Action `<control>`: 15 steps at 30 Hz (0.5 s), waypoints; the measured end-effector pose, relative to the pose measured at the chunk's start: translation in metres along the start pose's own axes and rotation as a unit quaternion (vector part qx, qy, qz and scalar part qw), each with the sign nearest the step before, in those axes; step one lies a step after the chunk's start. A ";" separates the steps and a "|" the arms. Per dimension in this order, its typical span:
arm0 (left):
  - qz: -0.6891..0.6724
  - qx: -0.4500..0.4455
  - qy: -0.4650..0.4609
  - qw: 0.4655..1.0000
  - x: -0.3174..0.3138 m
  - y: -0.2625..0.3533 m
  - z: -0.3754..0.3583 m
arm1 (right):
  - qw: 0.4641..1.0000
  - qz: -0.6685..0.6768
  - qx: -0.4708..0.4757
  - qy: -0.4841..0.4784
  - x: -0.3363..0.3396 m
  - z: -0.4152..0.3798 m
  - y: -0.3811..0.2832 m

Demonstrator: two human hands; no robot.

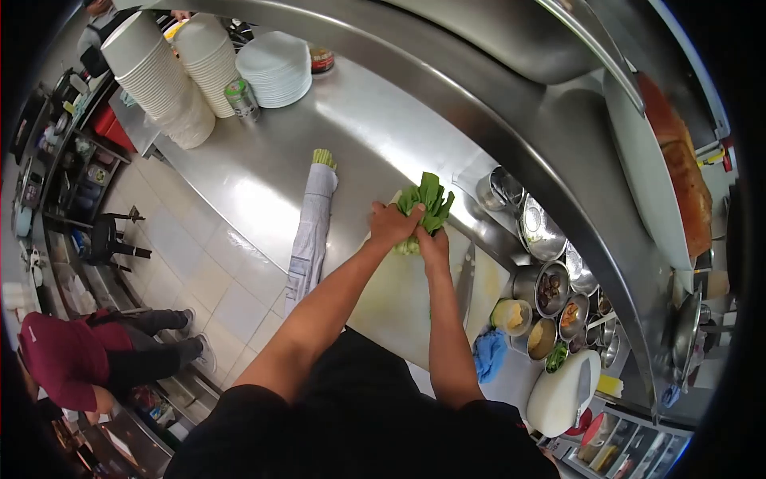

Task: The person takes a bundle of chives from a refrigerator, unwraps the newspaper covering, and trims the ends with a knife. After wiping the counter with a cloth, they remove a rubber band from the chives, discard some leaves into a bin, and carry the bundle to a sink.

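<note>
A bunch of leafy greens [431, 201] is held between my two hands over the far end of a pale cutting board [391, 299]. My left hand [394, 224] wraps round its left side, and my right hand [433, 246] grips it from the right, close beside the left. The leaves point away from me, with pale stalks showing beneath my hands. A knife [465, 283] lies on the board to the right of my right forearm. Left of the board, a rolled cloth [311, 223] has green stalk ends [324, 157] sticking out of its far end.
Stacked bowls [152, 72], a can [241, 97] and plates [275, 70] stand at the back left. Metal containers [550, 289] of ingredients and a blue cloth [489, 355] are on the right. A metal shelf [511, 120] arches overhead. A person [72, 359] is at lower left.
</note>
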State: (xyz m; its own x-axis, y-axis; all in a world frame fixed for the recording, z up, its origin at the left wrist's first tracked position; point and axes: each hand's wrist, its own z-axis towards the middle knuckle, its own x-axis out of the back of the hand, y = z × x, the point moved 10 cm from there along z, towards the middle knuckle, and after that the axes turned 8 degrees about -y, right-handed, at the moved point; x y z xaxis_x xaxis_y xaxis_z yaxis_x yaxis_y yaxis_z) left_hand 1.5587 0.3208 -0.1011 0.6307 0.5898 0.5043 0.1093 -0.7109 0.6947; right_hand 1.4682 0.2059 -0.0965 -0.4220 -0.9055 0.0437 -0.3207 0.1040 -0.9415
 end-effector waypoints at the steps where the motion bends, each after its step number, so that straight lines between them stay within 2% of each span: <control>1: -0.003 0.002 0.005 1.000 0.009 -0.005 -0.004 | 0.989 0.113 -0.068 -0.067 -0.017 0.007 0.027; 2: -0.193 -0.013 -0.117 0.974 -0.005 -0.012 -0.007 | 0.988 0.112 -0.067 -0.077 -0.026 0.007 0.034; 3: -0.373 -0.033 -0.225 0.900 -0.008 -0.008 -0.018 | 0.982 0.145 -0.072 -0.092 -0.043 0.004 0.039; 4: -0.378 -0.034 -0.199 0.904 0.014 -0.019 -0.025 | 0.974 0.177 -0.077 -0.116 -0.066 0.005 0.041; 5: -0.432 -0.073 -0.217 0.872 0.034 -0.017 -0.048 | 0.970 0.174 -0.077 -0.149 -0.093 -0.001 0.027; 6: -0.486 -0.109 -0.230 0.836 0.048 -0.024 -0.071 | 0.978 0.052 0.010 -0.200 -0.120 -0.023 -0.015; 7: -0.514 -0.134 -0.227 0.816 0.061 -0.044 -0.087 | 0.959 -0.067 0.102 -0.255 -0.150 -0.052 -0.050; 9: -0.579 -0.186 -0.174 0.775 0.099 -0.091 -0.127 | 0.906 -0.193 0.213 -0.312 -0.211 -0.098 -0.082; 11: -0.639 -0.137 -0.161 0.740 0.120 -0.155 -0.177 | 0.832 -0.218 0.262 -0.438 -0.287 -0.155 -0.096; 12: -0.656 -0.189 -0.084 0.726 0.123 -0.200 -0.184 | 0.796 -0.219 0.229 -0.515 -0.325 -0.185 -0.091; 13: -0.672 -0.188 -0.043 0.715 0.119 -0.240 -0.200 | 0.748 -0.230 0.193 -0.592 -0.357 -0.217 -0.075; 14: -0.669 -0.173 0.013 0.723 0.127 -0.264 -0.234 | 0.678 -0.332 0.225 -0.616 -0.377 -0.240 -0.045; 15: -0.680 -0.217 0.067 0.697 0.138 -0.276 -0.272 | 0.602 -0.423 0.270 -0.621 -0.398 -0.261 -0.018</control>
State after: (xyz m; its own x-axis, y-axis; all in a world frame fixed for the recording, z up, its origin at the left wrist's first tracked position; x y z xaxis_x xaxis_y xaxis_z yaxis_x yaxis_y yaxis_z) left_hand 1.4063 0.7025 -0.0837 0.0900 0.6568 -0.7486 0.2755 0.7060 0.6525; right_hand 1.4208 0.6720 -0.0097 0.7660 -0.1854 0.6155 0.4881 -0.4554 -0.7446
